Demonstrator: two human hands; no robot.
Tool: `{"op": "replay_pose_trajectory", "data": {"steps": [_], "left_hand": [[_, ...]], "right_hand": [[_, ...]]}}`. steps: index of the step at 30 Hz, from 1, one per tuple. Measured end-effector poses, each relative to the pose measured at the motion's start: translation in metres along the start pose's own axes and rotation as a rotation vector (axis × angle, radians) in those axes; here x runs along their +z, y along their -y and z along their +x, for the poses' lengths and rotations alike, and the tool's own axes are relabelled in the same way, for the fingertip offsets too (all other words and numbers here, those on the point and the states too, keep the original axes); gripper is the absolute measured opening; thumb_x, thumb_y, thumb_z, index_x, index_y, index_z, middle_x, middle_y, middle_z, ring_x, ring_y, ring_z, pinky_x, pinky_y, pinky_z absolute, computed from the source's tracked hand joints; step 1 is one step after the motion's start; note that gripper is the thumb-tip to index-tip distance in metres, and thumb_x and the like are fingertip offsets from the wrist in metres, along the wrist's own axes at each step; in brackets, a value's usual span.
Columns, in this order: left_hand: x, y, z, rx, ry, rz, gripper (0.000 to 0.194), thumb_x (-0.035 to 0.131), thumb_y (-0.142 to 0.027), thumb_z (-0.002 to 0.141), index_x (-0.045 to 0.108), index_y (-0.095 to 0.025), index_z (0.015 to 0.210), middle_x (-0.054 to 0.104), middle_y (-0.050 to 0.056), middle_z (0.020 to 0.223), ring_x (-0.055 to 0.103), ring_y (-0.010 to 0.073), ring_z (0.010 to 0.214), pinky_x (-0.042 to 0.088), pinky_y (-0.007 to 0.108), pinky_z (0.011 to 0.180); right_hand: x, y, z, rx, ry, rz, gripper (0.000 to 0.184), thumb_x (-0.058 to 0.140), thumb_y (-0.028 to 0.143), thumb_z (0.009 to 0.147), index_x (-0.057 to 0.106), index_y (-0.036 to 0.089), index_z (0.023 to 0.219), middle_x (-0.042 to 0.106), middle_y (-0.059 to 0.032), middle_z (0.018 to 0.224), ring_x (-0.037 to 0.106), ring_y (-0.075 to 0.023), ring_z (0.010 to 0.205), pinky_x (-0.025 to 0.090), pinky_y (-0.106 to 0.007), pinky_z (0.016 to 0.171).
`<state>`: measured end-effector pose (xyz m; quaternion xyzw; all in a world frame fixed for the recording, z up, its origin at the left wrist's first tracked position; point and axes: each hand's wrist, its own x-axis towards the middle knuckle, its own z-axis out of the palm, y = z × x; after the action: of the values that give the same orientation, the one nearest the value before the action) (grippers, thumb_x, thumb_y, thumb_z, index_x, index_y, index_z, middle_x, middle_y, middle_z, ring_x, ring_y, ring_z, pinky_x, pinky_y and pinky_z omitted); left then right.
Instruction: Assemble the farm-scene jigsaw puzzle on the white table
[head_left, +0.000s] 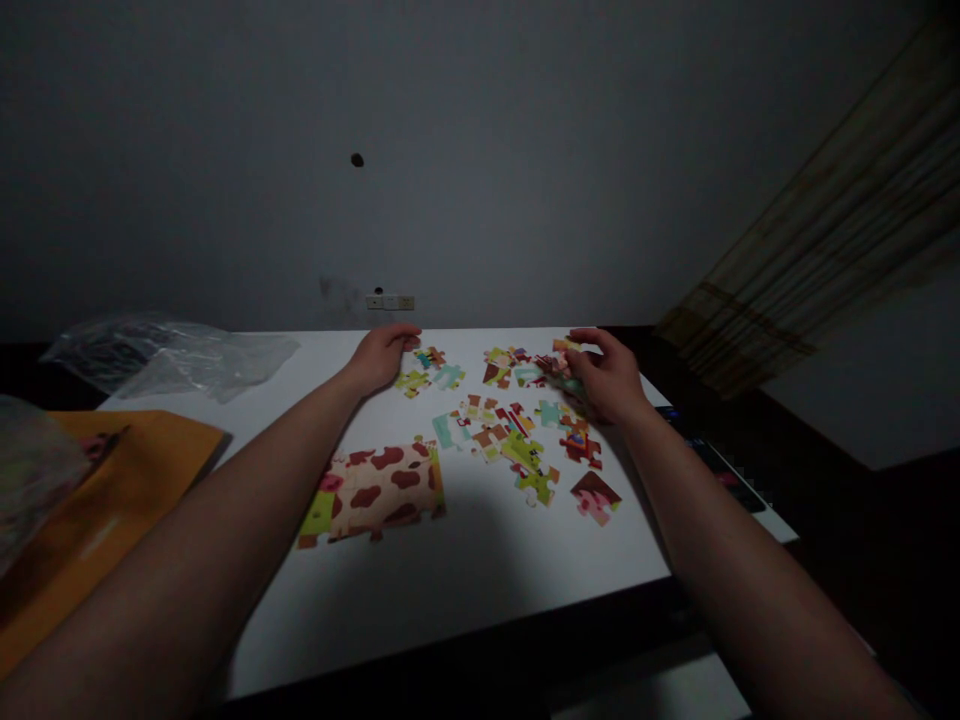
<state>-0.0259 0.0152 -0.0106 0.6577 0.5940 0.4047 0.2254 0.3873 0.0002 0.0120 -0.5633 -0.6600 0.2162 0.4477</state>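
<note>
My left hand [381, 358] rests at the far left of the table, fingers loosely bent and pointing right, with no piece visible in it. Beside its fingertips lie a few loose puzzle pieces [448, 377], green and light blue. At the far right, my right hand [611, 378] has its thumb and forefinger around an orange-pink puzzle piece [567, 346]; more pieces lie partly hidden under that hand. A joined section of puzzle [388, 488] with brown cow patches lies nearer me on the left. Several loose green, red and brown pieces [523, 450] spread across the middle.
The white table [480, 560] stands against a grey wall. Clear plastic wrapping [187, 355] lies at the far left, with an orange envelope [150, 440] nearer me. A corner piece [596, 497] lies near the right edge. Dark items [727, 475] sit beyond my right forearm.
</note>
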Motion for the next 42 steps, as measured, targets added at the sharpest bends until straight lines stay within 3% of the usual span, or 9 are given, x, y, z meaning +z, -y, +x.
{"op": "replay_pose_trajectory", "data": {"steps": [3, 6, 11, 15, 19, 26, 32, 37, 42], "left_hand": [[0.000, -0.001, -0.001, 0.010, -0.004, 0.031, 0.049, 0.049, -0.040, 0.103, 0.079, -0.019, 0.134, 0.085, 0.012, 0.124, 0.078, 0.0274, 0.118, 0.056, 0.046, 0.119], [-0.001, -0.007, -0.004, 0.075, 0.041, 0.158, 0.048, 0.055, -0.049, 0.100, 0.082, -0.022, 0.129, 0.085, 0.010, 0.128, 0.076, 0.0314, 0.122, 0.056, 0.049, 0.118], [-0.002, -0.017, -0.011, 0.173, 0.178, 0.160, 0.042, 0.068, -0.054, 0.091, 0.088, -0.025, 0.114, 0.086, 0.009, 0.121, 0.078, 0.0311, 0.111, 0.060, 0.047, 0.109], [0.000, -0.019, -0.012, 0.323, 0.249, 0.260, 0.051, 0.072, -0.060, 0.090, 0.087, -0.026, 0.124, 0.082, 0.011, 0.131, 0.072, 0.0339, 0.125, 0.052, 0.052, 0.121], [0.002, -0.016, -0.011, 0.359, 0.244, 0.388, 0.058, 0.067, -0.062, 0.094, 0.084, -0.024, 0.133, 0.078, 0.015, 0.137, 0.067, 0.0370, 0.131, 0.047, 0.058, 0.124], [0.004, -0.011, -0.008, 0.393, 0.228, 0.375, 0.044, 0.062, -0.050, 0.100, 0.084, -0.024, 0.128, 0.081, 0.013, 0.134, 0.068, 0.0347, 0.129, 0.045, 0.056, 0.123], [0.004, -0.008, -0.006, 0.414, 0.227, 0.359, 0.043, 0.062, -0.047, 0.100, 0.084, -0.023, 0.129, 0.080, 0.014, 0.133, 0.070, 0.0332, 0.125, 0.048, 0.055, 0.121], [0.004, -0.006, -0.005, 0.425, 0.220, 0.378, 0.045, 0.061, -0.048, 0.100, 0.085, -0.022, 0.129, 0.081, 0.014, 0.133, 0.070, 0.0343, 0.126, 0.049, 0.055, 0.120], [0.004, -0.004, -0.004, 0.423, 0.228, 0.365, 0.044, 0.061, -0.047, 0.100, 0.084, -0.024, 0.129, 0.081, 0.012, 0.133, 0.071, 0.0329, 0.125, 0.050, 0.054, 0.120]], "right_hand": [[0.001, -0.004, 0.002, 0.040, -0.055, 0.028, 0.042, 0.065, 0.056, 0.099, 0.071, 0.023, 0.124, 0.077, -0.0098, 0.097, 0.073, -0.0256, 0.081, 0.060, -0.037, 0.072], [0.000, -0.007, 0.000, 0.019, 0.045, -0.035, 0.037, 0.062, 0.052, 0.100, 0.071, 0.025, 0.123, 0.076, -0.0057, 0.086, 0.071, -0.0241, 0.071, 0.057, -0.036, 0.066], [-0.001, -0.005, -0.005, -0.108, 0.219, -0.186, 0.025, 0.064, 0.041, 0.101, 0.076, 0.027, 0.116, 0.082, -0.0085, 0.104, 0.076, -0.0256, 0.087, 0.059, -0.039, 0.081], [-0.002, -0.005, -0.004, -0.126, 0.239, -0.208, 0.025, 0.062, 0.034, 0.099, 0.078, 0.026, 0.117, 0.082, -0.0087, 0.103, 0.075, -0.0255, 0.087, 0.058, -0.038, 0.081], [0.000, -0.008, -0.003, -0.061, 0.251, -0.143, 0.026, 0.062, 0.026, 0.094, 0.077, 0.026, 0.115, 0.080, -0.0074, 0.094, 0.073, -0.0231, 0.075, 0.056, -0.036, 0.071], [0.001, -0.014, -0.002, -0.008, 0.229, -0.018, 0.033, 0.056, 0.019, 0.084, 0.074, 0.026, 0.110, 0.076, -0.0054, 0.086, 0.072, -0.0221, 0.070, 0.054, -0.033, 0.064], [-0.001, -0.021, 0.002, -0.003, 0.209, -0.081, 0.034, 0.057, 0.022, 0.080, 0.077, 0.024, 0.107, 0.075, -0.0060, 0.083, 0.066, -0.0221, 0.064, 0.050, -0.035, 0.064], [-0.002, -0.017, 0.003, -0.020, 0.255, -0.070, 0.024, 0.057, 0.026, 0.082, 0.078, 0.023, 0.093, 0.077, -0.0066, 0.083, 0.066, -0.0217, 0.071, 0.047, -0.033, 0.065], [-0.003, -0.014, 0.001, 0.019, 0.266, -0.021, 0.023, 0.058, 0.031, 0.081, 0.078, 0.023, 0.091, 0.072, -0.0052, 0.078, 0.062, -0.0196, 0.064, 0.041, -0.030, 0.057]]}}
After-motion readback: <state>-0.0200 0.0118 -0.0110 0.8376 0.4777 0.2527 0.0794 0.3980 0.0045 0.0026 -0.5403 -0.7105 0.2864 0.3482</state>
